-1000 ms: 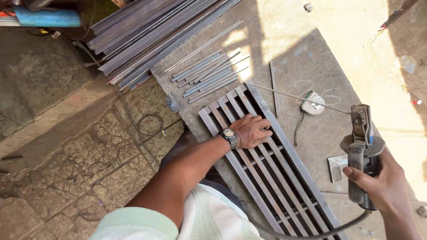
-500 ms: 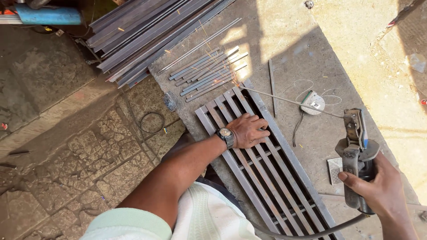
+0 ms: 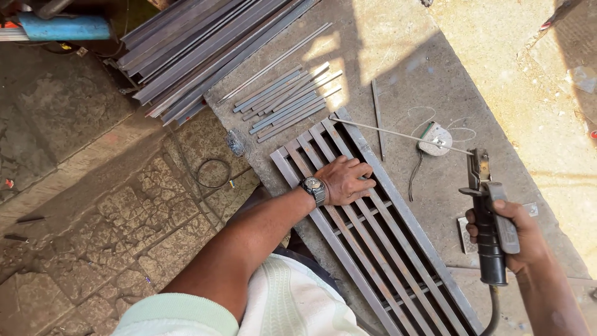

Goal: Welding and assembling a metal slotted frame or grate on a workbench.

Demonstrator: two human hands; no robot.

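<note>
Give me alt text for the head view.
A left hand rests flat on a metal bar grille on concrete, while the right hand grips a welding electrode holder with its rod reaching over the grille's far end.

Head cam, single view
Looks steeply down from above, close over metal grille and concrete slab

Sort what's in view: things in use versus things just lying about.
In use: left hand flat on the barred metal grille; right hand gripping the black welding electrode holder with its thin rod.
Lying about: short grey metal bars; long steel strips; blue pipe.
</note>
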